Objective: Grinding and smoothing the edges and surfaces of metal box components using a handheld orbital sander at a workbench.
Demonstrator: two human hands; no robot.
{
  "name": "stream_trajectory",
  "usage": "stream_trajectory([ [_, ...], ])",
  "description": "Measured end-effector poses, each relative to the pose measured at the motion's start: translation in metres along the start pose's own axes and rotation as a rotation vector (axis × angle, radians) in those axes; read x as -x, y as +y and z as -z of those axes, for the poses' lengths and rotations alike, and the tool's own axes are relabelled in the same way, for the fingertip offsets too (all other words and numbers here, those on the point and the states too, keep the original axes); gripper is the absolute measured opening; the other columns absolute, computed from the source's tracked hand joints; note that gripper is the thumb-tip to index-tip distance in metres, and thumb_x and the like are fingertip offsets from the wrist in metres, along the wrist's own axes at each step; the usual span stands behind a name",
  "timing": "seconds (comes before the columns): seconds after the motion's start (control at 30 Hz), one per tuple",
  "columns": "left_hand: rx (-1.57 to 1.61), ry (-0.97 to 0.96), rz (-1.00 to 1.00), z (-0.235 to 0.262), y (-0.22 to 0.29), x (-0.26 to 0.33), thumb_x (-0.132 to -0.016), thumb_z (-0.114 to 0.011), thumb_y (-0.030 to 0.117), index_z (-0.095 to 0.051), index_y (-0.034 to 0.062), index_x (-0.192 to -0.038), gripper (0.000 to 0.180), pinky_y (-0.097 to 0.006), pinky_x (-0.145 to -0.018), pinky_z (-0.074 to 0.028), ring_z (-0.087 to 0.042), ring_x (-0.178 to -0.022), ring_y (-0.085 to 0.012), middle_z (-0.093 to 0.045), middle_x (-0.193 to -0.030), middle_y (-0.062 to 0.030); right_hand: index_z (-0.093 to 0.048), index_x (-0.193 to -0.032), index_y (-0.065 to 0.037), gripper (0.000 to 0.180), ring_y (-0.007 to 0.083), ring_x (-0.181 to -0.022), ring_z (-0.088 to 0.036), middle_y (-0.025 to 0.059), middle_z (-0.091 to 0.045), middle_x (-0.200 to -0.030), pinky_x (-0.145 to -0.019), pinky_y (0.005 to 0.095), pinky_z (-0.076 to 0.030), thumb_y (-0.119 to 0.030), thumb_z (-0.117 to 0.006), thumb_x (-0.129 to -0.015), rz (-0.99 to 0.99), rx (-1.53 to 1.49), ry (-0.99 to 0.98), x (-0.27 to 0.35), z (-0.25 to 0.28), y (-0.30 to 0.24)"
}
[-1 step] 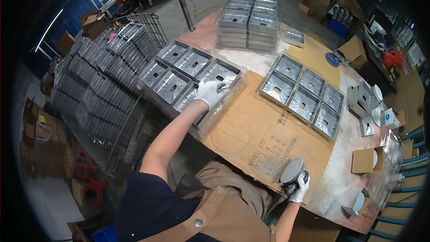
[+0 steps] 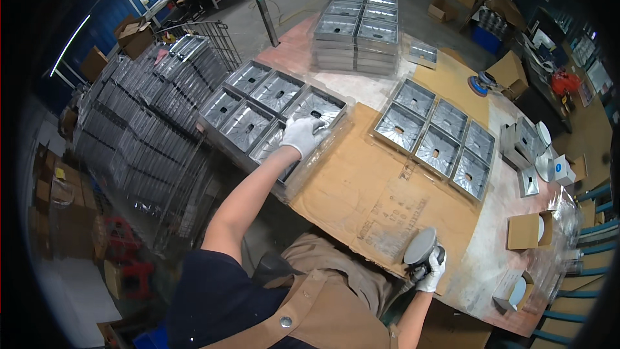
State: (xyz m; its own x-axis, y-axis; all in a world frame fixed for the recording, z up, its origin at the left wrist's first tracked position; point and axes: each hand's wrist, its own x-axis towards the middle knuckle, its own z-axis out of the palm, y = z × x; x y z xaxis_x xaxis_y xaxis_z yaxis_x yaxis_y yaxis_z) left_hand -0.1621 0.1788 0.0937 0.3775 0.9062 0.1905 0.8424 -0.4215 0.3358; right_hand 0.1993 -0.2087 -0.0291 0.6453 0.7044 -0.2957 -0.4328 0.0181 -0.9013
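Note:
My left hand, in a white glove, is at the near wall of a shiny metal tray with a dark slot in its middle. Its fingers curl over the rim and seem to grip it. That tray belongs to a stacked block of similar trays at the table's left edge. In a white glove too, my right hand is closed round a disc sander, whose round grey pad faces up by the near table edge. More trays lie in rows right of a cardboard sheet.
Wrapped trays are stacked at the back, with another disc sander on the far right. Small open boxes and white discs stand along the right side. Left of the table, a wire cage holds piled trays. Someone sits in the far background.

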Motion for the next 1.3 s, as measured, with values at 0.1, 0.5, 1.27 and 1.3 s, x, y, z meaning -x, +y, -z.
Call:
stream_trajectory([
  [0.1, -0.024, -0.034, -0.002, -0.004, -0.004, -0.008, -0.092, -0.065, 0.046, -0.075, 0.0139, -0.113, 0.04, -0.046, -0.096, -0.043, -0.068, -0.105, -0.0293, -0.075, -0.109, -0.0081, -0.054, -0.135, -0.004, 0.065, 0.0239, -0.109, -0.062, 0.0105, -0.061, -0.121, -0.095, 0.0383, -0.052, -0.025, -0.081, -0.079, 0.046, 0.011, 0.0, -0.002, -0.001, 0.002],
  [0.5, -0.01, 0.282, -0.023, -0.01, -0.052, 0.007, -0.089, -0.07, 0.041, -0.068, 0.0091, -0.122, 0.046, -0.046, -0.102, -0.042, -0.059, -0.122, -0.0309, -0.064, -0.131, -0.0122, -0.058, -0.128, -0.003, 0.057, 0.0244, -0.105, -0.064, 0.009, -0.064, -0.115, -0.096, 0.0388, -0.053, -0.02, -0.078, -0.077, 0.079, -0.011, 0.001, 0.002, 0.001, -0.003],
  [1.27, -0.167, 0.248, -0.229, -0.011, -0.034, 0.023, -0.093, -0.067, 0.043, -0.076, 0.0136, -0.101, 0.032, -0.048, -0.101, -0.041, -0.062, -0.111, -0.0279, -0.072, -0.11, -0.007, -0.058, -0.128, -0.005, 0.058, 0.0207, -0.099, -0.064, 0.0075, -0.063, -0.111, -0.089, 0.0351, -0.054, -0.019, -0.082, -0.077, 0.019, -0.002, 0.041, 0.003, -0.004, -0.006],
  [1.3, -0.166, 0.247, -0.23, -0.01, -0.034, 0.024, -0.093, -0.067, 0.043, -0.076, 0.0136, -0.101, 0.032, -0.048, -0.101, -0.041, -0.062, -0.111, -0.0279, -0.072, -0.11, -0.007, -0.056, -0.13, -0.004, 0.062, 0.0218, -0.1, -0.063, 0.0088, -0.063, -0.113, -0.091, 0.036, -0.054, -0.017, -0.082, -0.075, 0.007, -0.007, 0.047, 0.003, -0.003, -0.005],
])
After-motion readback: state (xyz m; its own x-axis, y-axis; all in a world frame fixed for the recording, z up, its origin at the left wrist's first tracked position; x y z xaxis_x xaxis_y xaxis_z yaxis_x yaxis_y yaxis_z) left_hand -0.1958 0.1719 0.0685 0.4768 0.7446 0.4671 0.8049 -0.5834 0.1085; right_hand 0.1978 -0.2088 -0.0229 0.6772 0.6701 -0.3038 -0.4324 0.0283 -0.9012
